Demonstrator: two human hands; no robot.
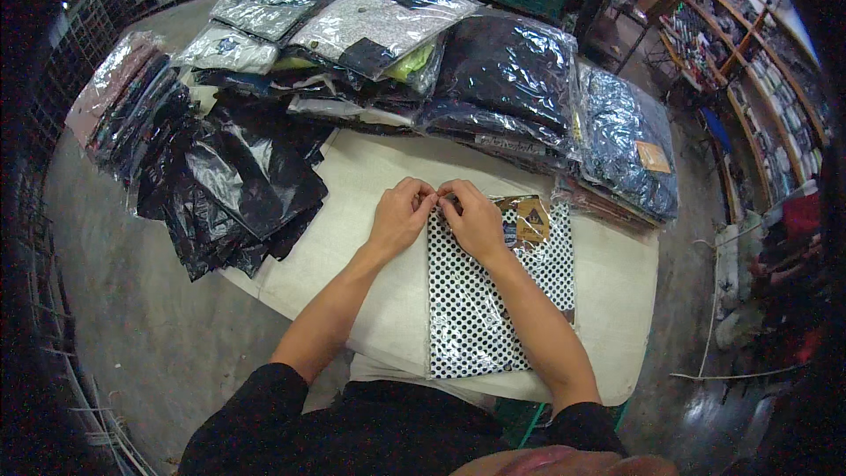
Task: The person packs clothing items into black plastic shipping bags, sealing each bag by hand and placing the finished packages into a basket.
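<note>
A folded polka-dot garment in a clear plastic bag (476,324) lies on the cloth-covered table (377,291) in front of me. At the bag's top left corner, my left hand (404,211) and my right hand (470,215) meet, fingertips nearly touching and pinched together. The small thing between the fingertips looks like the bag's edge, but the fingers mostly hide it. Near the garment's collar, beside my right hand, a brown cardboard tag (532,223) shows through the plastic.
Black plastic bags (244,178) overhang the table's left edge. Bagged garments are stacked along the back, including a grey one (390,13), a dark one (509,73) and a blue one (624,132). A pink bagged stack (115,89) stands far left, loaded shelves (760,79) at right.
</note>
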